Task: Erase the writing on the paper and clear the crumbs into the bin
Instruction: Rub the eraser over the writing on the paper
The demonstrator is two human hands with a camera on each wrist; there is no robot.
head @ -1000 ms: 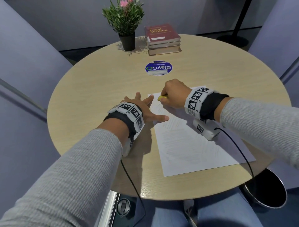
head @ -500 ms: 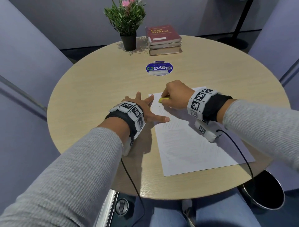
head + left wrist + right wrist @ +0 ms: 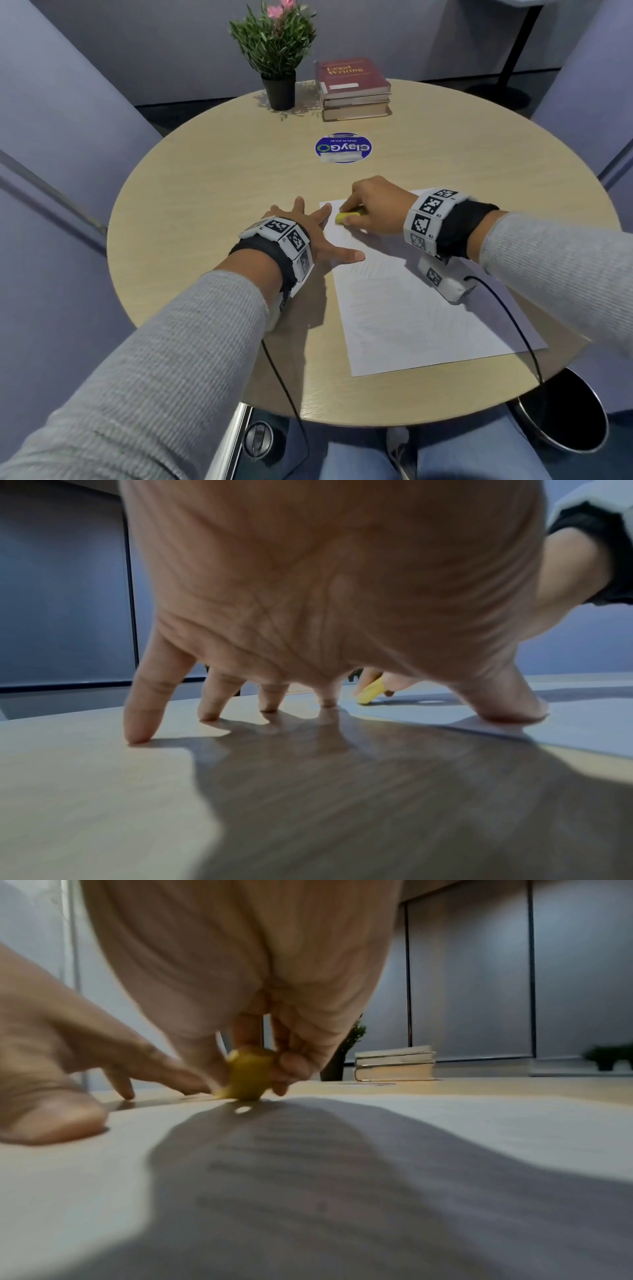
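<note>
A white sheet of paper (image 3: 421, 308) with faint lines of writing lies on the round wooden table (image 3: 205, 192). My right hand (image 3: 373, 205) pinches a small yellow eraser (image 3: 346, 217) and presses it onto the paper's far left corner; the eraser (image 3: 248, 1076) stands between thumb and fingers, blurred. The eraser (image 3: 369, 693) also shows past my left hand. My left hand (image 3: 315, 233) lies spread flat, its thumb and index finger on the paper's left edge, the other fingers (image 3: 140, 723) on the wood. The paper (image 3: 377, 1164) shows grey text lines.
A dark round bin (image 3: 565, 414) stands on the floor under the table's near right edge. A potted plant (image 3: 277, 51), a stack of books (image 3: 352, 89) and a blue round sticker (image 3: 343, 148) are at the far side. Cables run from both wrists.
My right hand with the eraser has moved slightly back and forth over the paper's top left corner. The left hand has stayed spread on the paper's edge.
</note>
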